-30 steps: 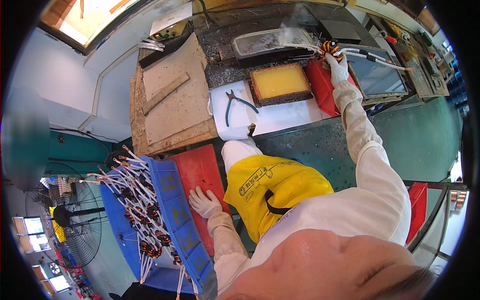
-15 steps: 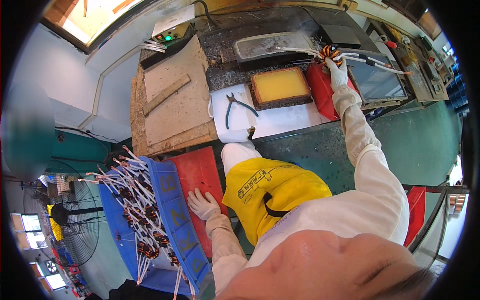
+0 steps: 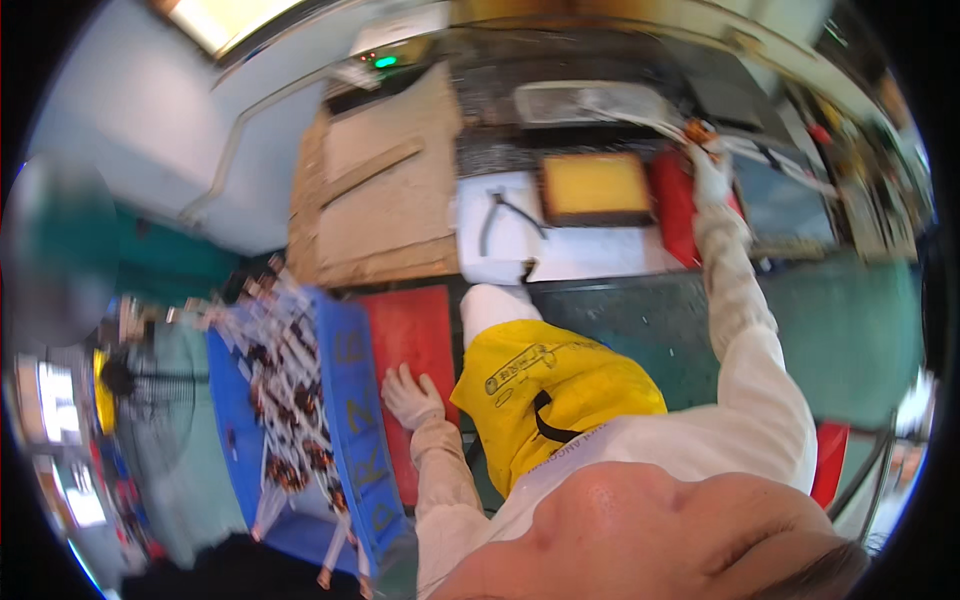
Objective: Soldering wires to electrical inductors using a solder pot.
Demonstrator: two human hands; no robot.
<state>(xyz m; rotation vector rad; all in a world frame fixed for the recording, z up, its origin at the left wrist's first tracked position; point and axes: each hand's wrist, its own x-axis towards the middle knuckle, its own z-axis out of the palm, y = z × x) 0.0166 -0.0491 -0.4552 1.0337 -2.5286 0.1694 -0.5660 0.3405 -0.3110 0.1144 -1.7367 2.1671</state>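
With the coil (image 3: 701, 132) pinched in your right hand (image 3: 712, 178), beyond and right of the yellow-filled tray (image 3: 600, 219), a level hold should best steady its white leads (image 3: 655, 122); your left hand (image 3: 413, 398), nearer and leftward, has fingers spread.

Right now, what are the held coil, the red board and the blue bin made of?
Held coil: probably metal wire, going by its coppery-orange colour; blur hides whether it's shiny.
Red board: flat, even red, fairly smooth-looking; it could be plastic or painted, I can't tell which.
Blue bin: likely hard plastic, with stiff, evenly coloured walls.
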